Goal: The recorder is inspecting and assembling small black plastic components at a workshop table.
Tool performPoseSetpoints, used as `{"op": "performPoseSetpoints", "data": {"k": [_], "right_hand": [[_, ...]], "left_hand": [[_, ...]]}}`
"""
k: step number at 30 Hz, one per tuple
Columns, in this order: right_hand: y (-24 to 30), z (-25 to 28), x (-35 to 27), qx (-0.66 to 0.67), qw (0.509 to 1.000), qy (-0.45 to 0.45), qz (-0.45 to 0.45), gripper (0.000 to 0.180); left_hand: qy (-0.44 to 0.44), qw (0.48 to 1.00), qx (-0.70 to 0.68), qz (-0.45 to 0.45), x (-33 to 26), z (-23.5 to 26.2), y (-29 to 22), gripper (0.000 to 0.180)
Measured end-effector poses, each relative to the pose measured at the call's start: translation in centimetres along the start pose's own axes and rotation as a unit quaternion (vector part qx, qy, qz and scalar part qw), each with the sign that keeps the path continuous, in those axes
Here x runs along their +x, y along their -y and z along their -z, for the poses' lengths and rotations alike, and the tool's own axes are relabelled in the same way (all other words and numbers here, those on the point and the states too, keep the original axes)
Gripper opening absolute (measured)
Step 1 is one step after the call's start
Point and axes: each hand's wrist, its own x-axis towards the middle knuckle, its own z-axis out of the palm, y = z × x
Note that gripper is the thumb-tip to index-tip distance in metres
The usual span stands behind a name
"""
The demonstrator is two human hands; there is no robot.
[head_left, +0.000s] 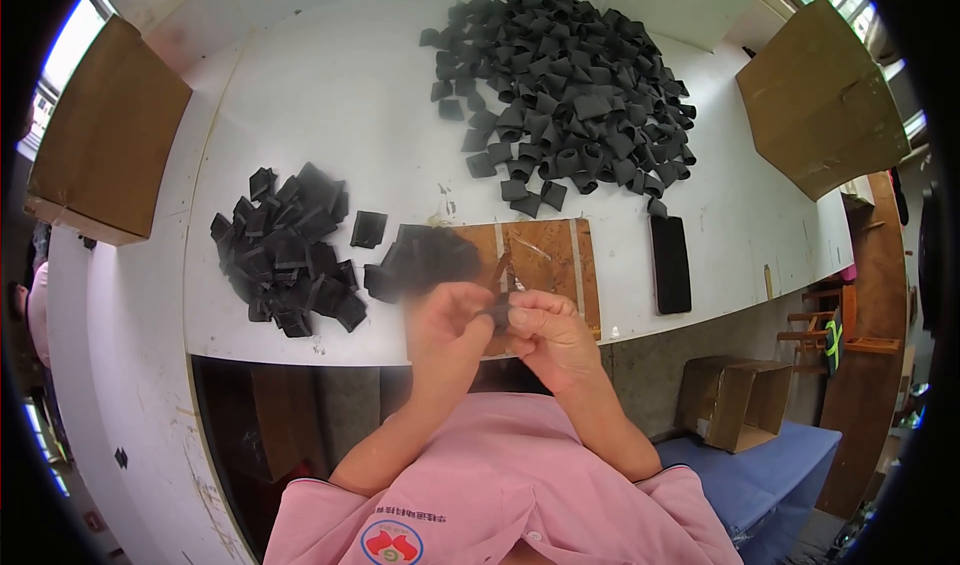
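Observation:
Both hands meet at the table's near edge, over the lower part of a brown wooden board (550, 250). Between their fingertips is a small black piece (499, 315), mostly hidden by the fingers. My left hand (448, 327) pinches it from the left; my right hand (560, 343) grips its right side with thumb and fingers. Just beyond my left hand lies a cluster of black flat pieces (415, 257), partly blurred, overlapping the board's left side. A single black square piece (369, 229) rests near it. Farther left is a pile of similar flat black pieces (285, 255).
A large heap of short black tube-shaped pieces (580, 85) covers the far middle of the white table (330, 85). A black phone (671, 265) lies right of the board. Cardboard boxes stand at left (110, 135) and right (825, 100). An open carton (735, 400) sits lower right.

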Motion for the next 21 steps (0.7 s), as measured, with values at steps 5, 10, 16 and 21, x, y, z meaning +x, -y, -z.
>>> {"op": "performPoseSetpoints", "data": {"k": [5,10,16,21], "right_hand": [[0.8,-0.6,0.1,-0.043,0.996,0.08,-0.013,0.014],[5.0,-5.6,0.3,-0.359,0.917,0.089,0.152,0.025],[5.0,-3.9,2.7,-0.315,0.935,0.142,0.084,0.026],[5.6,-4.5,2.5,-0.362,0.915,0.133,0.121,0.025]], "left_hand": [[-0.056,0.996,-0.046,0.051,-0.1,-1.4,-1.8,0.015],[0.173,0.826,-0.506,0.178,2.8,1.1,-3.6,0.019],[0.164,0.81,-0.508,0.243,3.9,1.4,-2.5,0.02],[0.136,0.889,-0.419,0.124,3.2,0.5,-3.7,0.013]]}}
